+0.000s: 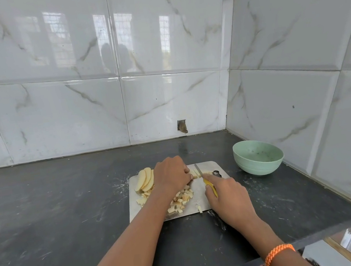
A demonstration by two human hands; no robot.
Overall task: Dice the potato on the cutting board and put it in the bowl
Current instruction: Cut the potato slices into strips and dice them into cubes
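while my left hand [171,172] pins the potato strips [195,173], their length runs rightward under the knife [201,174] gripped in my right hand [224,193], blade crossing them.

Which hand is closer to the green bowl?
Right. The right hand, holding the knife, is just left of the bowl; the left hand sits farther left, on the potato strips.

Dark scuffed countertop [44,209], glossy marble-veined wall tiles [156,44], small chipped hole [182,127] at tile base

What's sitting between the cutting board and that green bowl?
Nothing: in the head view only bare dark countertop separates the cutting board from the green bowl, apart from faint pale specks.
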